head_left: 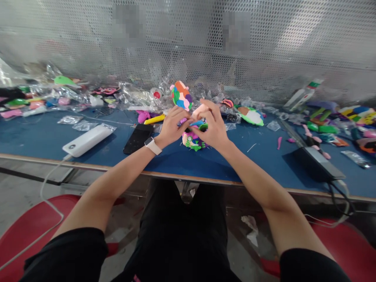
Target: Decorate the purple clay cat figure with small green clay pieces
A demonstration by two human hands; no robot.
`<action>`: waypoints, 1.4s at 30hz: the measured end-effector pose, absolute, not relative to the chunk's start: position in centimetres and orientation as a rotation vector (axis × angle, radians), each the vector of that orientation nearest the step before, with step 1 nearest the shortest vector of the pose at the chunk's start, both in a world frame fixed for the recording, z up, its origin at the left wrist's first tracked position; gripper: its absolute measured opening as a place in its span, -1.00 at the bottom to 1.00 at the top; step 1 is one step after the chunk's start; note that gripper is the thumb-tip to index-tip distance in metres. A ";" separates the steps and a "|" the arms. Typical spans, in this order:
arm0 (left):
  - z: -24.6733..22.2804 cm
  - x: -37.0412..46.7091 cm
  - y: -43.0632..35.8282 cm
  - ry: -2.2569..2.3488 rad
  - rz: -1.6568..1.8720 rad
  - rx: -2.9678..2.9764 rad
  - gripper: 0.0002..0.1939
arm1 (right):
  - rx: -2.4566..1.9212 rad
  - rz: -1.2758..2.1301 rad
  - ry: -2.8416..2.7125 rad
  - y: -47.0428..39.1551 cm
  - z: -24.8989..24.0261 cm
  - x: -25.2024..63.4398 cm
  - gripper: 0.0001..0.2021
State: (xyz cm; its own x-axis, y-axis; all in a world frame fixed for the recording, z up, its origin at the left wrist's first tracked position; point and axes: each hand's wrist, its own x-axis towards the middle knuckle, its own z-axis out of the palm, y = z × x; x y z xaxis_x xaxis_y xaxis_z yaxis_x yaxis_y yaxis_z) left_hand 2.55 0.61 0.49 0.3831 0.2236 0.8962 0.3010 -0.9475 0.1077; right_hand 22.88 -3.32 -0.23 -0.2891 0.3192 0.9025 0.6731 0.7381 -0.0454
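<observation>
Both hands meet over a small object (193,142) covered in patches of many colours, like modelling clay, standing near the table's front edge. My left hand (174,127), with a pale-banded watch on its wrist, has its fingers closed at the object's upper left; what they grip is hidden. Curled fingers of my right hand (214,127) hold a pale pink soft lump (199,111) above the object. Blue and green bits show between the two hands. Just behind them rises another multicoloured piece (181,96); whether it joins the lower object is hidden.
A black phone (137,138), a yellow cutter (154,119) and a white power bank (87,140) lie left. On the right sits a black box (319,164) with cables. Clear wrappers and coloured clay pieces (251,116) line the back, against a perforated metal panel (188,43).
</observation>
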 end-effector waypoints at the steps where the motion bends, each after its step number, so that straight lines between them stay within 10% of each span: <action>1: 0.5 2.6 0.6 -0.477 -1.618 -2.556 -0.77 | -0.754 -0.412 -1.908 -3.3 -0.2 22.8 -0.77; 42: 0.2 2.1 1.6 -0.419 -1.687 -2.547 -0.82 | -0.929 -0.691 -2.009 -3.5 0.1 22.7 -0.87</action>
State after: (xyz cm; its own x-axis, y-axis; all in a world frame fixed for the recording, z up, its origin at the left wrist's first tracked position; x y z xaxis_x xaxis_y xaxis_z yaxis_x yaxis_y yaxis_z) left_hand 2.10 1.61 0.24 0.3650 0.1929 0.9108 0.2558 -0.9614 0.1011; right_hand 22.70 -3.47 0.06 -0.4105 0.3651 0.8356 0.8017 0.5812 0.1399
